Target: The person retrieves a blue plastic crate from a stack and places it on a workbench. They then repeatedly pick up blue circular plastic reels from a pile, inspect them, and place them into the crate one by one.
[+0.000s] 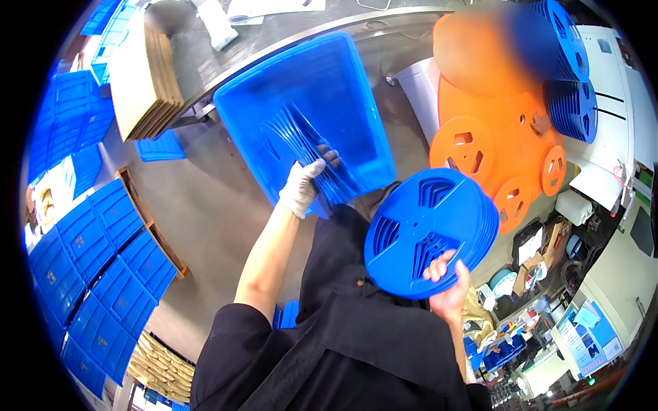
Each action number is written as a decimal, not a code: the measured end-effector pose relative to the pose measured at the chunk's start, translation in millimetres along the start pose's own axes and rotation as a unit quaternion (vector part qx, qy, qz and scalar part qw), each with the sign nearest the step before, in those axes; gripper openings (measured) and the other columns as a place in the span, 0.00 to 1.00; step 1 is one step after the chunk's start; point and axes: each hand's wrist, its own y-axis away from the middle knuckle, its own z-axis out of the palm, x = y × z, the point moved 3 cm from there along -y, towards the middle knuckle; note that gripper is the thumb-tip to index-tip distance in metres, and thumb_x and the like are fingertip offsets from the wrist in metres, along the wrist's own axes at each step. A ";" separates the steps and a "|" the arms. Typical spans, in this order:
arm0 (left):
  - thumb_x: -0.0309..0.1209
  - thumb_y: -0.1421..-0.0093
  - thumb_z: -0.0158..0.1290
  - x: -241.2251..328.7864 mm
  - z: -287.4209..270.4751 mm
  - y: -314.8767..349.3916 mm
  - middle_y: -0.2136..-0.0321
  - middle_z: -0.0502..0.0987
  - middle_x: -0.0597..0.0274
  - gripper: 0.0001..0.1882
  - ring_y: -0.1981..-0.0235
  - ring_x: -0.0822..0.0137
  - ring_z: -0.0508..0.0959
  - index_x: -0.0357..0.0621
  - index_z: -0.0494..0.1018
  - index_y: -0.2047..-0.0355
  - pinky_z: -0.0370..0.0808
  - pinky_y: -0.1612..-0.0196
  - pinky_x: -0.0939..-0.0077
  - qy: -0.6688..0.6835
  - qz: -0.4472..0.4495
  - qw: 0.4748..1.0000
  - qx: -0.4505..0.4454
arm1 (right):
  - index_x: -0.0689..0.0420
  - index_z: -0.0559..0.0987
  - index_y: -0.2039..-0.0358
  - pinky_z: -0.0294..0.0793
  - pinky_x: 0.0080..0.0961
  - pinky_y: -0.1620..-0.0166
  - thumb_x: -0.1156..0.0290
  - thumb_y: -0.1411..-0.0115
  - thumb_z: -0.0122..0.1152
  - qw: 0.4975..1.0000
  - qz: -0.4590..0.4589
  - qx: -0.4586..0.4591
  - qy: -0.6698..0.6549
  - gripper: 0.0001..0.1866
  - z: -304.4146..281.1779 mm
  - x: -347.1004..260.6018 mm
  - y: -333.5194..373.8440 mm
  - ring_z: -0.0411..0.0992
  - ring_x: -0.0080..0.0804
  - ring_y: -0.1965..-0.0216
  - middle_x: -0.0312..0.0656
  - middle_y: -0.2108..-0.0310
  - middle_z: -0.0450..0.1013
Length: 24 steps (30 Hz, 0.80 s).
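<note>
The bare right hand (449, 277) grips the lower rim of a stack of slotted blue discs (415, 226), which spreads up and left from its fingers. The gloved left hand (301, 188) clasps a second batch of blue discs (293, 134), partly inside the blue bin (365, 113) just beyond that hand. Farther out, orange discs (476, 152) lie above the right hand; a desk (281, 27) stands past the bin, and stacked blue crates (103, 294) stand well left of the left hand.

The left hand (306, 182) is covered by a white glove (297, 196) ended at the wrist, while the right hand (449, 286) is left bare. The torso is clothed in a plain black top (391, 342) with short, loose sleeves (233, 342), and the legs are covered by black trousers (334, 253).
</note>
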 end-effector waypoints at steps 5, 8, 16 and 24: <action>0.30 0.49 0.64 -49.4 -62.8 -96.7 0.54 0.76 0.51 0.33 0.49 0.54 0.75 0.38 0.63 0.44 0.72 0.44 0.58 -0.079 -0.072 0.994 -0.010 | 0.56 0.68 0.63 0.66 0.29 0.67 0.54 0.39 0.50 0.999 0.020 0.019 0.018 0.17 -14.6 12.0 -12.1 0.61 0.27 0.77 0.34 0.79 0.61; 0.28 0.48 0.62 -78.3 -84.1 -144.7 0.55 0.77 0.52 0.32 0.50 0.56 0.75 0.39 0.63 0.43 0.71 0.45 0.57 -0.108 -0.108 0.988 -0.027 | 0.58 0.69 0.64 0.66 0.31 0.67 0.54 0.40 0.51 0.998 0.024 0.042 0.043 0.19 -22.7 19.2 -20.6 0.62 0.28 0.77 0.35 0.79 0.61; 0.25 0.44 0.55 -149.8 -101.9 -239.7 0.50 0.74 0.52 0.27 0.47 0.59 0.73 0.41 0.67 0.43 0.67 0.42 0.65 -0.279 -0.160 0.930 0.177 | 0.60 0.69 0.62 0.66 0.32 0.66 0.56 0.43 0.53 0.992 0.053 0.101 0.048 0.19 -33.3 31.7 -44.6 0.63 0.29 0.76 0.37 0.79 0.63; 0.33 0.41 0.53 -175.2 -105.1 -260.9 0.38 0.60 0.40 0.38 0.36 0.51 0.61 0.38 0.51 0.34 0.59 0.36 0.66 -0.443 -0.164 0.853 0.223 | 0.60 0.69 0.59 0.68 0.34 0.62 0.55 0.44 0.54 0.990 0.081 0.105 0.047 0.21 -33.7 31.3 -47.4 0.66 0.31 0.73 0.38 0.77 0.66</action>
